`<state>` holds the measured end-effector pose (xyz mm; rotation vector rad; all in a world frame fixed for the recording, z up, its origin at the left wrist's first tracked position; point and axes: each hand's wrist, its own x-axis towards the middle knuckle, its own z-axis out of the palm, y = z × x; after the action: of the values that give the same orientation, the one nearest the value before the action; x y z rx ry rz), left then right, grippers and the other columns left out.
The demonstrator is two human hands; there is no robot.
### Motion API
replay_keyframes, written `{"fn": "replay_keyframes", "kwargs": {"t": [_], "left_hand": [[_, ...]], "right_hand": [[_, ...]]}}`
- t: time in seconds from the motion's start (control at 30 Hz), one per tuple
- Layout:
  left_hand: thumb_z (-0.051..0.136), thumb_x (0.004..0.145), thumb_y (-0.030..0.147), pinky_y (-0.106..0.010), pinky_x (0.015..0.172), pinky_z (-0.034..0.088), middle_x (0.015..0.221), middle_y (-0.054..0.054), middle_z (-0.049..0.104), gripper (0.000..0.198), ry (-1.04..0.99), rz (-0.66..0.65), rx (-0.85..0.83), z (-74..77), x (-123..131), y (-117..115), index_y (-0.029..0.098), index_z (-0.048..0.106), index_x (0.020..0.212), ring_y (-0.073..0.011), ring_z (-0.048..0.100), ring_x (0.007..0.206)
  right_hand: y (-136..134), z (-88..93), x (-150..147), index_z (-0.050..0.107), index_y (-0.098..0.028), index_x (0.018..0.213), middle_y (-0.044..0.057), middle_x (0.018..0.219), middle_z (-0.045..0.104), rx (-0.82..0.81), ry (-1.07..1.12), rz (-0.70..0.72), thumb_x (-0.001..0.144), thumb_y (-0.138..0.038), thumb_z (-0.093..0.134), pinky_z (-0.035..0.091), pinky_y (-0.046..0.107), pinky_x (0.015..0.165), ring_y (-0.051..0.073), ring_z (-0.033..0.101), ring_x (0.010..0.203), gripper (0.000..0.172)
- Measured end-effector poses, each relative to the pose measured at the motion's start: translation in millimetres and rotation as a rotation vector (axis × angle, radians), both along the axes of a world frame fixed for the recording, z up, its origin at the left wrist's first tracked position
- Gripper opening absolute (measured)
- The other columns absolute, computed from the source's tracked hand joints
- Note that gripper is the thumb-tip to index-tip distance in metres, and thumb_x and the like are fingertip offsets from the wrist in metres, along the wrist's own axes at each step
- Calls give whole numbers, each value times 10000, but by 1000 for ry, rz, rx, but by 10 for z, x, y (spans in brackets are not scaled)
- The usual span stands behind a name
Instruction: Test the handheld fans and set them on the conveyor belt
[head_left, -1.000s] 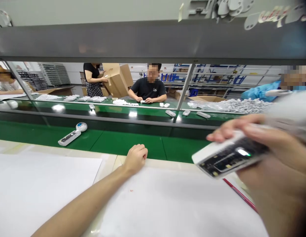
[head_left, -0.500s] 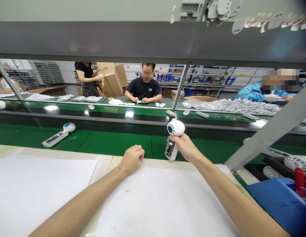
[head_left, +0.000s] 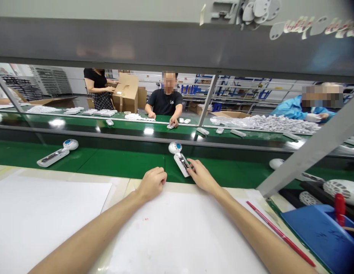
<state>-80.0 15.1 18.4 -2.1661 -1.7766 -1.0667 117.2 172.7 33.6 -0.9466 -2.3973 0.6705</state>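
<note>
A white handheld device (head_left: 181, 163) with a round, blue-centred head and bare circuitry along its handle lies tilted on the green belt (head_left: 134, 161). At its handle's right edge is my right hand (head_left: 203, 175), fingers parted and the tips touching or very near the casing; it is not wrapped round it. My left hand (head_left: 152, 183) rests curled at the front edge of the white paper (head_left: 191, 232), with no object showing in it. A similar device (head_left: 55, 154) lies on the belt to the far left.
A blue bin (head_left: 316, 232) with a red-handled tool (head_left: 340, 208) stands at right, beside a red stick (head_left: 279, 232). A slanted metal post (head_left: 305, 148) crosses the right side. Across the far belt, a co-worker in black (head_left: 167, 101) touches a white part.
My right hand has lowered the device onto the belt, moving left, and loosened its fingers. The left hand stays put. The other device has shifted left; the opposite co-worker's hand has reached forward.
</note>
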Motion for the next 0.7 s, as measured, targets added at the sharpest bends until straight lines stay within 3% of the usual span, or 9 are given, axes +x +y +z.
{"fn": "replay_keyframes", "kwargs": {"t": [0.1,0.27,0.37,0.53,0.6,0.7], "left_hand": [[380,622,-68,-279,643,369,686,-12,508,274,8,5,-12,1,4,-4,198,447,625,-156,461,691],[396,648,-66,-283,671,391,704,-17,526,274,31,19,-40,12,6,-7,195,482,633,-162,474,711],[402,697,-59,-304,710,414,762,-34,564,287,46,41,-59,19,5,-6,190,544,685,-178,492,761],[452,766,-15,-390,894,446,1193,-73,624,438,83,65,-108,17,19,5,206,642,1092,-236,535,1035],[483,809,34,-423,930,447,1327,-85,575,492,94,77,-131,11,26,11,229,597,1246,-260,528,1123],[509,865,116,-449,963,448,1377,-103,545,473,103,98,-152,5,34,17,236,563,1320,-283,515,1196]], "right_hand": [[-68,-10,-22,635,-184,1253,117,1090,597,32,-40,24,985,-296,399,438,389,969,255,593,1049,374],[-195,38,-88,662,-188,1231,91,1068,602,-15,-56,112,943,-318,507,488,358,877,199,630,867,352],[-239,70,-117,632,-189,1276,103,1121,646,-89,31,165,921,-276,542,510,350,859,213,651,958,376],[-259,143,-117,635,-172,1265,111,1230,689,-261,132,270,901,-209,556,519,347,898,231,648,1123,374],[-239,130,-103,655,-176,1230,99,1197,708,-221,122,263,897,-208,546,528,330,851,223,669,1064,351],[-193,46,-70,701,-176,1120,81,1068,738,-37,42,165,907,-219,494,518,323,784,205,681,883,300]]}}
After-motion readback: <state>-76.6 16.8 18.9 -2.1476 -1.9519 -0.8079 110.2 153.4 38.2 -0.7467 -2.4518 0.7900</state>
